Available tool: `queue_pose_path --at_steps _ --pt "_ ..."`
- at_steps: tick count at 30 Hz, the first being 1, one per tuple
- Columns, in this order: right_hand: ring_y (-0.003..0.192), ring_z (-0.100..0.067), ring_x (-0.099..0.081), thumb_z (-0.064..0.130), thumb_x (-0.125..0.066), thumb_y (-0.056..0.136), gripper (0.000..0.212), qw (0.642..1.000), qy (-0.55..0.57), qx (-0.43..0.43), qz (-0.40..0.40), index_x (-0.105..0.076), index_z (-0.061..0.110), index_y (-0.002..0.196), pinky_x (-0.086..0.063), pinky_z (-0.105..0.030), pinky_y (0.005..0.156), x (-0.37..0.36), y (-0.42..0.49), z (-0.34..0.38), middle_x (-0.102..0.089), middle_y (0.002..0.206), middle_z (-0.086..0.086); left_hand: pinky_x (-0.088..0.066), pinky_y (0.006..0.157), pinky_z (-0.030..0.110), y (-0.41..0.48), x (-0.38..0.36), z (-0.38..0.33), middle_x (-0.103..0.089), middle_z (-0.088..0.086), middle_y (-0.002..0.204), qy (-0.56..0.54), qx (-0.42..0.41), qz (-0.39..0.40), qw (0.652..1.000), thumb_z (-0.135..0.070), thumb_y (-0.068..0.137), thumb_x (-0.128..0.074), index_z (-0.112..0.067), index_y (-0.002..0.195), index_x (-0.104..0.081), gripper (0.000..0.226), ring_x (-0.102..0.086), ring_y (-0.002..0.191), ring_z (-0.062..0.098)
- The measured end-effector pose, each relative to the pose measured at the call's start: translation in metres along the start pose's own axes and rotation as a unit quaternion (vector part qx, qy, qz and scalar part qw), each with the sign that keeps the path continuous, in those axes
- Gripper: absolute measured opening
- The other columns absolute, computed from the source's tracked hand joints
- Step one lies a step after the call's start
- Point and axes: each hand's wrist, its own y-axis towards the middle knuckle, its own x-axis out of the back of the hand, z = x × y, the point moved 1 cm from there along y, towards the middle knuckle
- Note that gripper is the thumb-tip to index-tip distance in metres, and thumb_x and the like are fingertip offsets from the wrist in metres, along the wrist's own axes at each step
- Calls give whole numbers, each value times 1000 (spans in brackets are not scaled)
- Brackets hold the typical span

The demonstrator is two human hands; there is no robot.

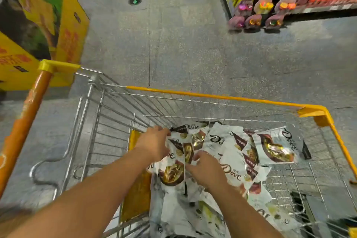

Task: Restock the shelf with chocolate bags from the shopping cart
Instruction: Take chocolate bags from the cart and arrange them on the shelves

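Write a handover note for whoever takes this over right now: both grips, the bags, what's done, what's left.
Left grip: down in the shopping cart, fingers at the left edge of the chocolate bags; too blurred to tell if it holds one.
Right grip: on the middle of the pile, hold equally unclear.
Bags: all in view lie in the cart, one bag apart at the right.
Done: none seen lifted out or on the shelf at upper right.
Left: pick up bags, carry them over, stock them.
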Motion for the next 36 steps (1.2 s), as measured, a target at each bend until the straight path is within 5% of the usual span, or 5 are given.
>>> queue_pose_path --at_steps 9,21,26,31,36 --pt "138 -27 -34 58 -69 74 69 999 -5 31 -2 -50 28 133 -38 -40 111 -38 66 -5 -27 154 -3 -45 94 37 70 -30 11 -55 -3 118 59 -48 20 997 -23 76 -68 -31 113 -57 39 -50 115 21" --pt "88 -10 -60 38 -89 63 35 971 181 29 151 -66 24 85 -49 -26 74 -2 118 -21 -62 94 9 -55 78 36 90 -51 23 -65 -3 96 52 -84 64 993 -32 90 -62 -26 101 -67 13 -62 89 18" --pt "119 -21 -55 25 -77 81 58 978 179 -80 -68 -51 8 129 -50 -33 99 2 142 -24 -40 139 -3 -49 68 32 91 -52 25 -63 -2 87 55 -94 77 991 -26 94 -58 -23 93 -62 5 -59 81 16" --pt "151 -27 -10 36 -62 92 98 988 40 -150 -12 5 2 155 -19 -35 121 -2 161 -21 -2 164 -13 -52 72 31 91 -52 25 -65 -4 87 54 -103 76 990 -27 94 -59 -24 91 -62 5 -62 83 16" --pt "141 -27 -34 53 -58 91 72 983 -25 -184 -5 -33 7 141 -41 -39 108 8 185 -16 -30 154 -13 -53 75 35 95 -56 29 -64 -2 93 57 -108 63 991 -30 93 -59 -25 91 -61 6 -61 89 18"
